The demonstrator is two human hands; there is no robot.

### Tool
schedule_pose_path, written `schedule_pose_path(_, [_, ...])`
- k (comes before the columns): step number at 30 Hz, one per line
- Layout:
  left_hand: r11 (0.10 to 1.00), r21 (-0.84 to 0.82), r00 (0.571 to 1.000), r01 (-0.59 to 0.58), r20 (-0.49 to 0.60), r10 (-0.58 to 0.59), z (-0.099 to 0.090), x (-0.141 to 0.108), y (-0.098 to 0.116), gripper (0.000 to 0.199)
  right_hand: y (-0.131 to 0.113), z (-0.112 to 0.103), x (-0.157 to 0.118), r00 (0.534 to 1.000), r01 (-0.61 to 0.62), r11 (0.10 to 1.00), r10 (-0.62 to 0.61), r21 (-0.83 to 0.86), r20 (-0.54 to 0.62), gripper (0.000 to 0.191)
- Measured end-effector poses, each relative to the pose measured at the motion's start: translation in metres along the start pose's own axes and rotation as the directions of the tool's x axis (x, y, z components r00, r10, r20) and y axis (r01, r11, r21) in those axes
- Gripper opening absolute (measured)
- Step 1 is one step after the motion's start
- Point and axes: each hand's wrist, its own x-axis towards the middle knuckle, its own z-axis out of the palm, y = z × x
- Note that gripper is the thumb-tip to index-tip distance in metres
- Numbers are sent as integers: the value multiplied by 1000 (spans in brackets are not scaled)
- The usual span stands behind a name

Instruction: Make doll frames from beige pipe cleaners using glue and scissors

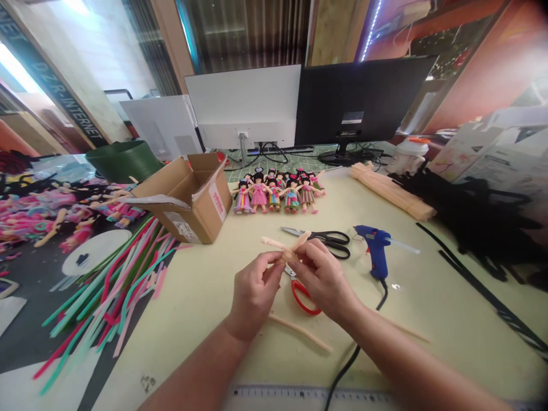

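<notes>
A peach-coloured fuzzy piece (274, 243) with two ends sticking up and outward is pinched between both hands above the table. My left hand (257, 285) grips its lower left part, fingers closed. Fingers of my right hand (322, 275) close on its right side, near the crossing. Red-handled scissors (303, 298) lie under the hands, partly hidden. Just behind are black-handled scissors (336, 240). A loose peach stem (302, 332) rests on the table nearer to me.
Right of the hands lies a blue glue gun (377, 251) with its cord. Small dolls (274, 194) stand behind, beside an open cardboard box (194, 200). Coloured stems (115, 279) fill the left; black fuzzy stems (475, 211) and a peach bundle (391, 191) are at right.
</notes>
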Motion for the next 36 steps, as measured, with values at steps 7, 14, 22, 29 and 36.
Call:
schedule_pose_path(7, [981, -138, 991, 136, 37, -132, 3, 0, 3, 30, 1, 2, 1, 1000, -16, 1000, 16, 27, -23, 20])
schedule_pose_path(14, [916, -351, 978, 197, 10, -207, 8, 7, 1, 33, 1, -1, 2, 998, 53, 987, -59, -150, -31, 9])
schedule_pose_path(22, [885, -426, 974, 189, -32, -224, 5, 11, -1, 31, 0, 9, -6, 990, 134, 950, -116, -283, 80, 20])
schedule_pose_path(29, [827, -534, 967, 178, -60, -247, 4, 16, -7, 34, -3, 19, 2, 997, 4, 990, 7, -140, 75, 30])
schedule_pose_path(36, [811, -570, 975, 134, -71, -211, -2, 16, -3, 35, -8, 42, 5, 991, -90, 972, 109, 219, -72, 30])
